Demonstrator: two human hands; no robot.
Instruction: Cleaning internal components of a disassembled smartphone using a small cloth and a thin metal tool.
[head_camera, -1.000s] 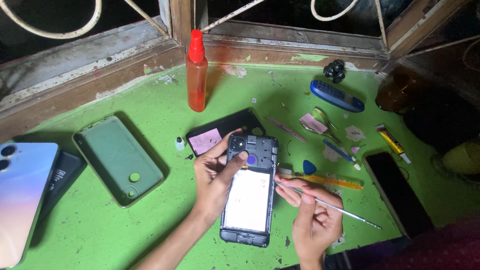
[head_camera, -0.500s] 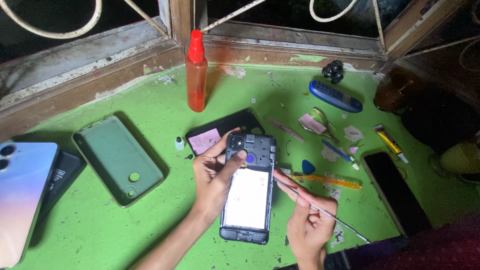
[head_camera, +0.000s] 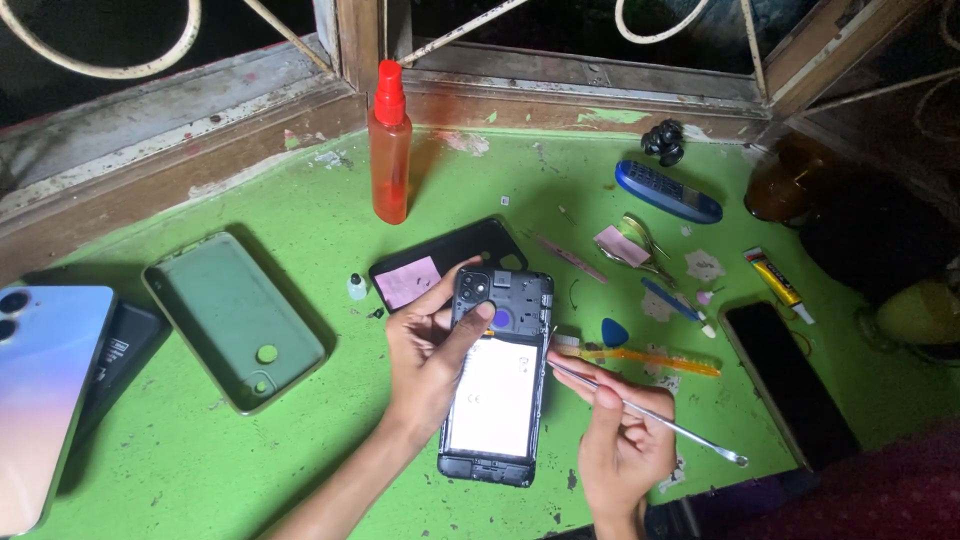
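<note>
Green tabletop (head_camera: 250, 470) holds my opened phone (head_camera: 497, 375), lengthwise toward the window, camera end far. My left hand (head_camera: 425, 350) pinches its top; my right hand (head_camera: 620, 445) pinches a metal pick (head_camera: 650, 415). A toothbrush (head_camera: 640, 358) lies beside.

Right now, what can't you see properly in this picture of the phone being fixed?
Head view, the only one:
- Opened phone: the left hand covers part of its left edge.
- Thin metal tool: its middle is hidden by the right hand's fingers.
- Pale blue phone: cut off by the left edge.
- Yellow thing at the right: dark, cut off, cannot tell what it is.
- Tiny parts inside the phone: too small.
</note>
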